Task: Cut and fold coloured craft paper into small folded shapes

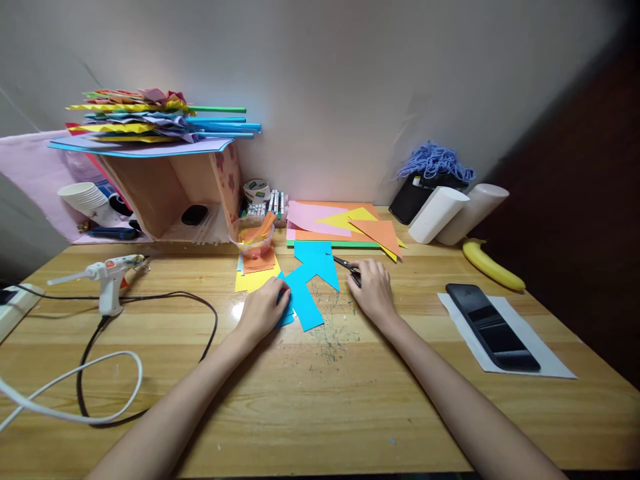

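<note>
On the far left, one white glue gun (pixel 111 287) stands on the wood-grained worktop (pixel 300 433), black cord (pixel 98 331) looping in front. Behind, one stack of paper cups (pixel 83 195) tilts beside one open-fronted box (pixel 229 187), crinkled paper flowers (pixel 135 123) piled on top. One clear plastic tub (pixel 253 235) holds orange scraps. Here's the left hand (pixel 265 303), curled on the flat, angular blue paper (pixel 317 260) mid-worktop; pinching or only pressing, I can't tell. Black-handled scissors (pixel 345 265) next, tips over the blue, the right hand (pixel 371 287) closed around their handles. Rightwards: two smooth white rolls (pixel 440 215), one curved banana (pixel 493 267), one glossy phone (pixel 493 327) on white paper (pixel 543 347).
</note>
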### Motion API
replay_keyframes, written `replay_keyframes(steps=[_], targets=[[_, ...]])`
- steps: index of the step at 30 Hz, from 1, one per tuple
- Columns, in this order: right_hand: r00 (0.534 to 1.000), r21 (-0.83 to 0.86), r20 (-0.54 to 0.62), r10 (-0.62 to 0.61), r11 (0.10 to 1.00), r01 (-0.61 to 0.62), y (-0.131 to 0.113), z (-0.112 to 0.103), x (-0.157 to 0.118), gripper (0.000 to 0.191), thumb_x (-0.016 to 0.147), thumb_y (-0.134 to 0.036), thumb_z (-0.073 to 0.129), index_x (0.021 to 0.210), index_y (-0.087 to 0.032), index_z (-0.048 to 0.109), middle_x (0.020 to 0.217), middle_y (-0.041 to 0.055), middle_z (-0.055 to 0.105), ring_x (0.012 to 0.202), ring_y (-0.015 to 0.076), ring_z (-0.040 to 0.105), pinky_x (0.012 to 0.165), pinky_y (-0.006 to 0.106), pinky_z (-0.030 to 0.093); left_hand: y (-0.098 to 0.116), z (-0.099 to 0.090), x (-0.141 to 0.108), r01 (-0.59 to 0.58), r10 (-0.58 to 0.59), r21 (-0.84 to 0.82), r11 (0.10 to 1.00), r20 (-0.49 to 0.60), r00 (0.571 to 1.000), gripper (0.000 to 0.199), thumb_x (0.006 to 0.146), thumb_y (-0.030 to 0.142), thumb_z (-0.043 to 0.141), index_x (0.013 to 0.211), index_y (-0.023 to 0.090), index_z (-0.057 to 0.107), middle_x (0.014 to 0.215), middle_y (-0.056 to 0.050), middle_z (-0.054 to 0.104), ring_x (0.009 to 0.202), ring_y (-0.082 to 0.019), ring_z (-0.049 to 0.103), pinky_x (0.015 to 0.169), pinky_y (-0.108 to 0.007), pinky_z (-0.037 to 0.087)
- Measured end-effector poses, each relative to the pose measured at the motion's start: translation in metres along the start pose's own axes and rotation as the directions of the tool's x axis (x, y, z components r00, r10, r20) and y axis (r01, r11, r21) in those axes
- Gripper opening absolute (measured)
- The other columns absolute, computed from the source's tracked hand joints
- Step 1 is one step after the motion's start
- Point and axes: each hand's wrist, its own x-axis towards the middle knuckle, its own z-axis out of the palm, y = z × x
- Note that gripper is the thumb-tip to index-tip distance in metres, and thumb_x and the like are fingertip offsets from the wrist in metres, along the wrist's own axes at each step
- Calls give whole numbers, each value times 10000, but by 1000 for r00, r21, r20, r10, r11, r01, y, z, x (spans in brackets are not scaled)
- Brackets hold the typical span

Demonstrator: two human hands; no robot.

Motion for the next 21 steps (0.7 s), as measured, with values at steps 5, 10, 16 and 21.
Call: replay_keyframes(steps=[5, 10, 16, 21], targets=[[976, 39, 124, -181, 983, 178, -14, 4, -4, 280, 806, -334, 511, 1004, -141, 561, 963, 122, 578, 888, 259, 504, 758, 356, 399, 0, 0, 0, -6, 7, -6, 1000, 2, 1000, 200, 868, 289, 354, 833, 196, 528, 861, -38, 595, 788, -181, 566, 631, -278, 376], [981, -29, 90, -174, 984, 178, -9, 9, 0, 218, 842, -196, 401, 843, -149, 614, 843, 117, 602, 812, 244, 544, 708, 337, 410, 1, 2, 0, 5, -5, -19, 1000, 9, 1000, 201, 866, 285, 356, 835, 199, 535, 878, -43, 594, 804, -182, 563, 648, -278, 383], [990, 310, -93, 105, 948, -72, -3, -2, 3, 218, 843, -248, 396, 827, -156, 593, 786, 76, 621, 655, 177, 569, 628, 286, 437, 3, 1, 0, 18, -18, -73, 997, -7, 1000, 214, 860, 299, 357, 829, 202, 545, 860, -45, 603, 793, -187, 560, 665, -287, 388], [982, 448, -180, 63, 893, 25, -11, -14, -6, 232, 865, -282, 402, 946, -165, 586, 778, 73, 630, 665, 175, 574, 665, 306, 460, 11, -4, 0, 54, -42, -343, 938, 42, 998, 273, 854, 380, 375, 837, 195, 576, 869, -54, 611, 815, -190, 557, 722, -297, 403]])
